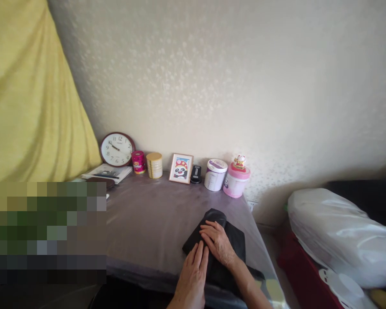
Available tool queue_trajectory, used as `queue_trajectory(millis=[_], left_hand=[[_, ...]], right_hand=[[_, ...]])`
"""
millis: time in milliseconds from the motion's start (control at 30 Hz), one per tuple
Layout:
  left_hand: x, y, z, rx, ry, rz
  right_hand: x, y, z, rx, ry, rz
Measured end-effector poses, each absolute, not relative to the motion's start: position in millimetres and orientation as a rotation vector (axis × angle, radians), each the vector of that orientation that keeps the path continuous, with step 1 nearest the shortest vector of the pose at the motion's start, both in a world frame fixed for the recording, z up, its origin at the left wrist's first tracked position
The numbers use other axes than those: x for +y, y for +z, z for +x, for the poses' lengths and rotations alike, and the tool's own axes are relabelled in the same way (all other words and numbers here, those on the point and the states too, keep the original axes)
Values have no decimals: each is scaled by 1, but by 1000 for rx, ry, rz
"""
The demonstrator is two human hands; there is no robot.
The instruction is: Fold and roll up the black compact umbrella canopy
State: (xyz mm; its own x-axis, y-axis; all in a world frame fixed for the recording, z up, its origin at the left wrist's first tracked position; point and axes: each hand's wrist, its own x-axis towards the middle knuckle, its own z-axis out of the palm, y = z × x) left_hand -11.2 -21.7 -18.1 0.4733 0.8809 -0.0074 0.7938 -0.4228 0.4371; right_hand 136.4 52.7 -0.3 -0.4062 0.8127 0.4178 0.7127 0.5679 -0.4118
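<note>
A black folded piece of fabric or bag (236,236) lies near the right front of the covered table (141,227); its exact kind I cannot make out. My left hand (194,266) rests on its near left part with fingers stretched out flat. Just beyond, my right hand (219,242) lies palm down across the middle of the black item, fingers extended to the left. The fingertips of both hands are close together. Some of the black item is hidden under my hands and forearms.
Along the wall stand a round clock (117,149), a pink tin (138,162), a yellow-lidded canister (155,165), a panda picture frame (180,168), a white tub (215,175) and a pink-lidded tub (236,182) topped by a figurine (239,162). A white plastic bag (334,231) bulges at the right.
</note>
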Motion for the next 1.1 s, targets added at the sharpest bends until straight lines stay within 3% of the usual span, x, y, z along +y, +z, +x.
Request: queue_trajectory(millis=[333, 500, 733, 933, 1100], left_hand=[[-21, -28, -9, 1412, 338, 2289], [-22, -20, -8, 1435, 252, 2308], [-21, -15, -11, 1436, 259, 2298], [-25, -19, -13, 1414, 363, 2314], [-25, -24, -15, 1402, 416, 2301]], right_hand=[[118, -9, 157, -2098, 108, -1482], [110, -3, 159, -1966, 5, -1475], [80, -7, 143, -2062, 199, -1336], [91, -7, 185, -1593, 183, -1597], [50, -16, 237, -1304, 193, -1835]])
